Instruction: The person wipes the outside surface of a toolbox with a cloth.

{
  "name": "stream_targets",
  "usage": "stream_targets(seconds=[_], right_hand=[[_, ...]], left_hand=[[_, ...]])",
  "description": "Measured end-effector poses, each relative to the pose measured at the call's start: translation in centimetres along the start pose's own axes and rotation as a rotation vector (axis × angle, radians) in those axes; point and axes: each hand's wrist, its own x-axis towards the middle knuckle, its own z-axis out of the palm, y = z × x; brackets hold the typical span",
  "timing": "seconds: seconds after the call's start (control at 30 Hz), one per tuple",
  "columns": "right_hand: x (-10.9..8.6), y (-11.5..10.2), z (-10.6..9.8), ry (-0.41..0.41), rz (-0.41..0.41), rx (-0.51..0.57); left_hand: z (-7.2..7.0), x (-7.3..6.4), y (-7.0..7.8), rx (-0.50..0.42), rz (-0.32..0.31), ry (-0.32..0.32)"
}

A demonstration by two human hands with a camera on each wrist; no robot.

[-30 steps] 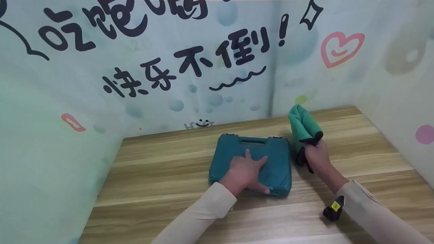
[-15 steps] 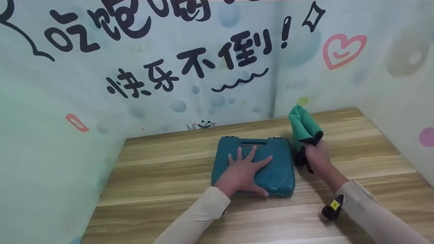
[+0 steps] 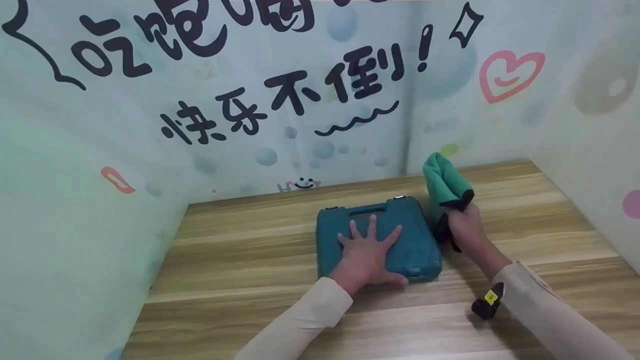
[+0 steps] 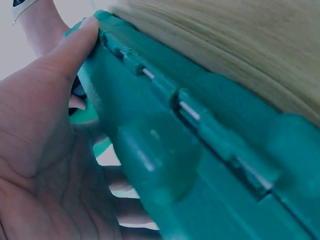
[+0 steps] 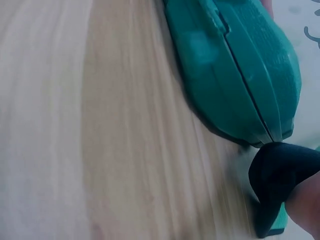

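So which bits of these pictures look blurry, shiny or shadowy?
Head view: fairly even light, with a pale sheen on the table towards the bottom and a soft shadow beside the right sleeve; left wrist view: bright glints on the case, whose surface looks soft; right wrist view: smeared table grain, and a blurry patch beside the cloth.
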Motion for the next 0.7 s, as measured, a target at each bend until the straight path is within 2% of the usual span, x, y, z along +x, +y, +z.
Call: stream_targets(seconds=[0.17, 0.33, 0.5, 0.7], right_hand=[[0.7, 0.3, 0.4, -0.085, 0.038, 0.050], [1.5, 0.9, 1.4, -0.156, -0.017, 0.028], [2.2, 1.1, 2.1, -0.236, -0.003, -0.031], [2.1, 1.3, 2.3, -0.242, 0.077, 0.033]], left_hand=[[-0.4, -0.3, -1.2, -0.102, 0.040, -0.037], [-0.2, -0.6, -2.5, -0.176, 0.090, -0.035], [-0.1, -0.6, -2.9, -0.189, 0.114, -0.033], [0.0, -0.5, -2.9, -0.166, 0.123, -0.017]])
